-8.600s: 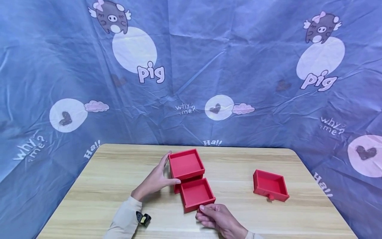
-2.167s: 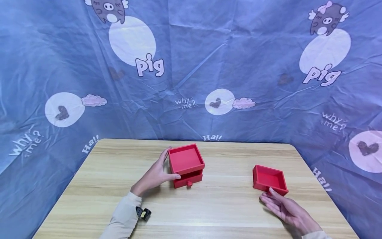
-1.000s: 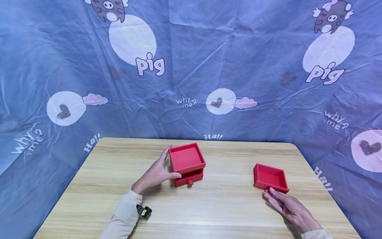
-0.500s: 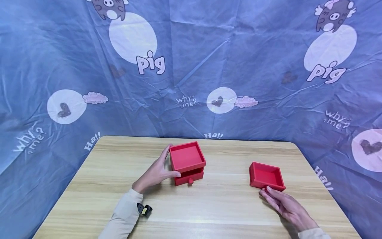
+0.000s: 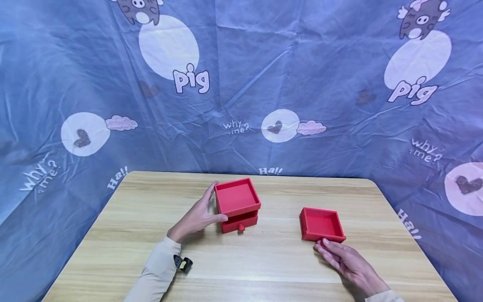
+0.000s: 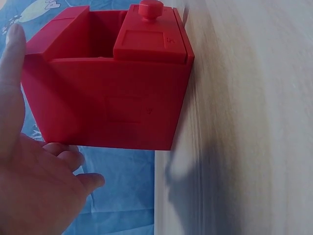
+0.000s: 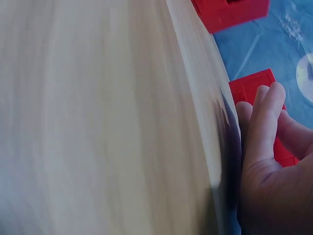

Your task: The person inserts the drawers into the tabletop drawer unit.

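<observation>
Left of the table's middle stands a small red drawer cabinet (image 5: pixel 243 209) with a shallow tray top. Its upper slot is hollow; the lower drawer (image 5: pixel 231 227) sits inside, round knob facing front. My left hand (image 5: pixel 196 218) grips the cabinet's left side, thumb on the front edge, fingers round the back. In the left wrist view, the cabinet's side wall (image 6: pixel 98 105) shows beyond the palm. To the right, my right hand (image 5: pixel 351 262) pinches a loose red drawer (image 5: pixel 322 222) at its front knob, which the fingers mostly hide. That drawer is upright and holds nothing.
Both red pieces are over a light wood-grain table (image 5: pixel 241 268). A blue printed cloth (image 5: pixel 241 84) hangs behind the table's far edge and along its sides. A black strap device (image 5: pixel 183 264) is worn at the left wrist.
Earlier, my right hand was at the lower drawer, then pulled out; it is now in. My right hand has since taken the loose drawer's knob and moved it left toward the cabinet.
</observation>
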`<state>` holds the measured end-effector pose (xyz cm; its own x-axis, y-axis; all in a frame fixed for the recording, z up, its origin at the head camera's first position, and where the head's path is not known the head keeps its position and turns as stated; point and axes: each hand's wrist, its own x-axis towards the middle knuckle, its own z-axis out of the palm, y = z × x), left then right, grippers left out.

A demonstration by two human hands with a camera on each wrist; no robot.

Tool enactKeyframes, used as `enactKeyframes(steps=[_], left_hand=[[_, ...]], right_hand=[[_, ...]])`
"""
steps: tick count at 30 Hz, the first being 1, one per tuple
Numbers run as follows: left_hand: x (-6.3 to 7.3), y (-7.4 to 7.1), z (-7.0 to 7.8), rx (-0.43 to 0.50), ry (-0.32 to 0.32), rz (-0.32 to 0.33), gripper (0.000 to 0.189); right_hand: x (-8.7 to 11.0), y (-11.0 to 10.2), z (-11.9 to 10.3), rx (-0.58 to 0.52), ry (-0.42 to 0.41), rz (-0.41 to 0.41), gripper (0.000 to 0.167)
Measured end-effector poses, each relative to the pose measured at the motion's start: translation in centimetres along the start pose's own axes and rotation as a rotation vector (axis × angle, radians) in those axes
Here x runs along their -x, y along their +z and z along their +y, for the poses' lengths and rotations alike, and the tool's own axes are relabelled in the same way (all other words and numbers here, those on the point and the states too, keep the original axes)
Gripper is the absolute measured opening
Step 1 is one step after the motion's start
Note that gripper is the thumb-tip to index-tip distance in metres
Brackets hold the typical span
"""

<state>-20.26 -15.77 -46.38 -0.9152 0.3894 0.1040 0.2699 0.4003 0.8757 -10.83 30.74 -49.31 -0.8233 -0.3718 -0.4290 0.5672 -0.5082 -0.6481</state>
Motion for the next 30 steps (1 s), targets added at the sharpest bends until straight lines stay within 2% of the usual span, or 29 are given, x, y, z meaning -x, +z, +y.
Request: enactKeyframes(steps=[6, 11, 18, 24, 30], left_hand=[[-0.1, 0.0, 0.1, -0.002, -0.022, 0.003, 0.12], [-0.1, -0.1, 0.1, -0.005, -0.027, 0.004, 0.118], [-0.1, 0.1, 0.0, -0.006, -0.041, 0.015, 0.119], [-0.1, 0.3, 0.0, -0.005, -0.045, 0.011, 0.118], [0.0, 0.2, 0.1, -0.014, -0.035, 0.024, 0.117]], right_hand=[[-0.7, 1.8, 1.2, 0.104, 0.003, -0.05, 0.034], [-1.3, 3.5, 2.2, 0.167, 0.003, -0.043, 0.032], [-1.8, 5.4, 3.5, 0.216, 0.002, -0.039, 0.025], [-2.1, 7.0, 4.6, 0.242, 0.033, 0.02, 0.021], [-2.5, 8.7, 5.5, 0.264, 0.018, -0.029, 0.021]])
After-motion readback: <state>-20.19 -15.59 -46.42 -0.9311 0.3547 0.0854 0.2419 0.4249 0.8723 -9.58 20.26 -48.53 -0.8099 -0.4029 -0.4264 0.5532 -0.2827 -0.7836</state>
